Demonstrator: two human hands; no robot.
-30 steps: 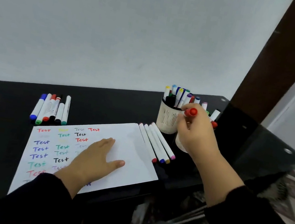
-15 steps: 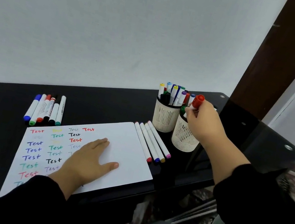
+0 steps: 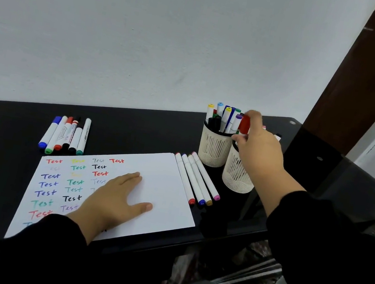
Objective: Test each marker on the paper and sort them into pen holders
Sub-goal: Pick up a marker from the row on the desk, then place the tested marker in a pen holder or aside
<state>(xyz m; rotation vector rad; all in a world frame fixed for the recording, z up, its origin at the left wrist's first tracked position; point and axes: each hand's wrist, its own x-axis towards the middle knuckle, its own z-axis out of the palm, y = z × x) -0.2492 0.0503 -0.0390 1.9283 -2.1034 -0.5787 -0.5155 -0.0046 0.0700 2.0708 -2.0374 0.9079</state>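
Right hand (image 3: 259,149) pinches a red-capped marker (image 3: 244,124) upright over the near pen holder (image 3: 238,175), which sits directly under it, touching the far pen holder (image 3: 213,150) full of markers just to its left. Left hand (image 3: 112,200) lies flat, fingers straight, on the paper (image 3: 168,188). Four white markers (image 3: 196,178) lie between the hands; six more (image 3: 66,134) lie beyond the left hand on the black table (image 3: 3,159).

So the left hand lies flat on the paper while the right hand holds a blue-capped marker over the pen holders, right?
Not quite: the head view shows the marker in the right hand has a red cap. The left hand does lie flat on the paper.
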